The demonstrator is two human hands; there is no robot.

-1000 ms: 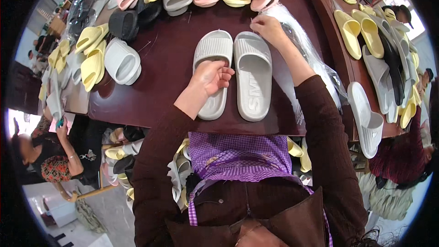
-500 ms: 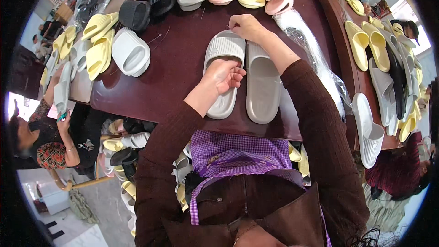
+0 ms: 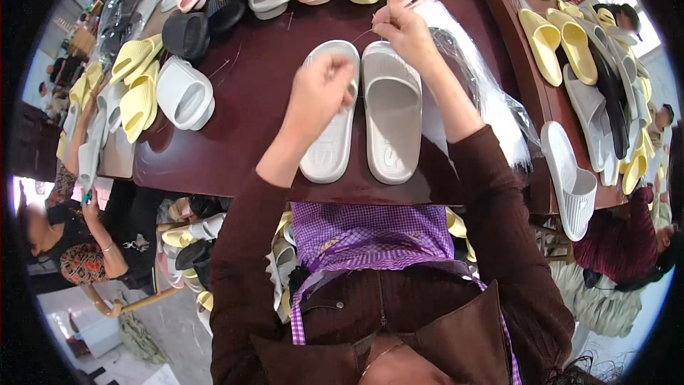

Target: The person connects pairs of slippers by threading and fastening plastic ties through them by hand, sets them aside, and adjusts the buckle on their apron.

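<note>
A pair of pale grey slide slippers lies side by side on the dark red table, toes away from me. My left hand [image 3: 320, 90] hovers over the left slipper [image 3: 330, 157], hiding most of its strap; its fingers are curled but smeared by motion. Beyond the toe of the right slipper [image 3: 394, 128], my right hand [image 3: 406, 32] is closed in a pinch. A fine, thin strand runs from its fingertips toward the slippers' toes. The right slipper's ribbed strap and footbed show fully.
Yellow, pink, grey and black slippers line the far and left table edges, including a white slipper [image 3: 184, 93]. A bundle of white strands [image 3: 491, 78] in clear plastic lies right. More slippers crowd the right-hand table, one white slipper [image 3: 570, 182] overhanging its edge. Other people sit on both sides.
My left hand has come out from under the left slipper's strap and lifted. My right hand has moved from that slipper's toe to beyond the right one. The whole view has shifted slightly.
</note>
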